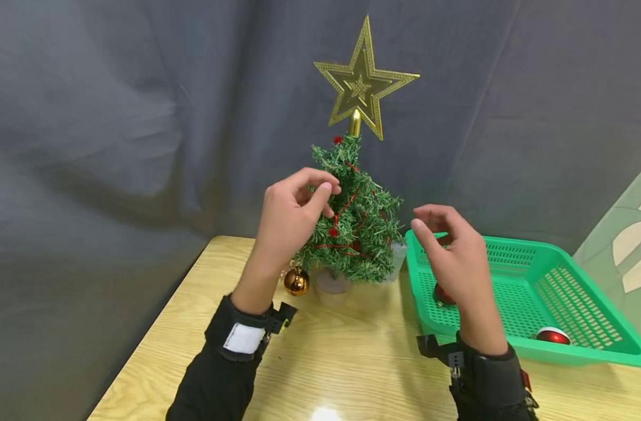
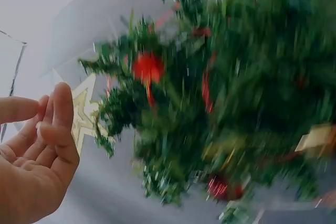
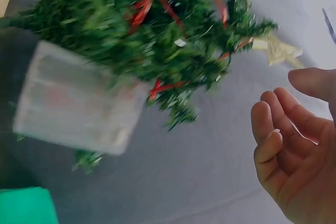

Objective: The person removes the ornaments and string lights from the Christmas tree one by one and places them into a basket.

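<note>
Head view. One small artificial tree, upright in a pale pot on the wooden table, strung with red ribbon, gold star on top. Gold bauble low on the tree's left side. Left hand raised against the tree's left branches, fingers curled toward the thumb; whether anything is pinched there cannot be told. Right hand just right of the tree, apart from it, fingers loosely bent, grip holding nothing. Green mesh basket to the right, a red bauble inside.

Left wrist view. Blurred. Left hand beside the tree, fingers relaxed, not touching the branches; star behind the fingers.

Right wrist view. Right hand open and relaxed, clear of the tree; translucent box at the tree's foot.
</note>
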The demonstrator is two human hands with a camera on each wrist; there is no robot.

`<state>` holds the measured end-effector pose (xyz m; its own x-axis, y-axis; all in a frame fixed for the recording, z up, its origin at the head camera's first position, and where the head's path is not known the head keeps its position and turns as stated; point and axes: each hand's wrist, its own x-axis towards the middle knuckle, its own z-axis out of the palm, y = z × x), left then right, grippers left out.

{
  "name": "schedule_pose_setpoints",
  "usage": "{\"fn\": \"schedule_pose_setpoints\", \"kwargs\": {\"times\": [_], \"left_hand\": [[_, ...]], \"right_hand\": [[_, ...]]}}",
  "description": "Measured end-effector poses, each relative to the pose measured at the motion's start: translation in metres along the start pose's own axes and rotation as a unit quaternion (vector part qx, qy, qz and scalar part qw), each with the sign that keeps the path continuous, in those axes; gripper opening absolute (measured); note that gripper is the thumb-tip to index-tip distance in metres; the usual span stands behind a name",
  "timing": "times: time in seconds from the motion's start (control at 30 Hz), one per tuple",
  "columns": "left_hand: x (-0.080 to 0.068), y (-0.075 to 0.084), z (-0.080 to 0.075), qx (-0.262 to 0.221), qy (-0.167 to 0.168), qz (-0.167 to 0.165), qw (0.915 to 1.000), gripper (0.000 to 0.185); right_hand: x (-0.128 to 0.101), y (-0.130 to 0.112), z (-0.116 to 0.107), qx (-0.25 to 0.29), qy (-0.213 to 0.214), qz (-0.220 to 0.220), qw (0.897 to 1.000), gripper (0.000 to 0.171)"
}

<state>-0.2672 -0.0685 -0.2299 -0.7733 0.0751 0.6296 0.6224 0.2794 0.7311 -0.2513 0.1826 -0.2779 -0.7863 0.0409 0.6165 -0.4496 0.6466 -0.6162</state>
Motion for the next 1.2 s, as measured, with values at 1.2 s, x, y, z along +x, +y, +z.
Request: {"fn": "schedule_pose_setpoints", "kwargs": {"times": [1.2], "left_hand": [[0.118,-0.011,0.004,0.188,0.003,-0.078,0.9791,0.029]], "right_hand": [[0.135,-0.066,0.018,-0.044,-0.072,0.000,0.996,0.034]]}}
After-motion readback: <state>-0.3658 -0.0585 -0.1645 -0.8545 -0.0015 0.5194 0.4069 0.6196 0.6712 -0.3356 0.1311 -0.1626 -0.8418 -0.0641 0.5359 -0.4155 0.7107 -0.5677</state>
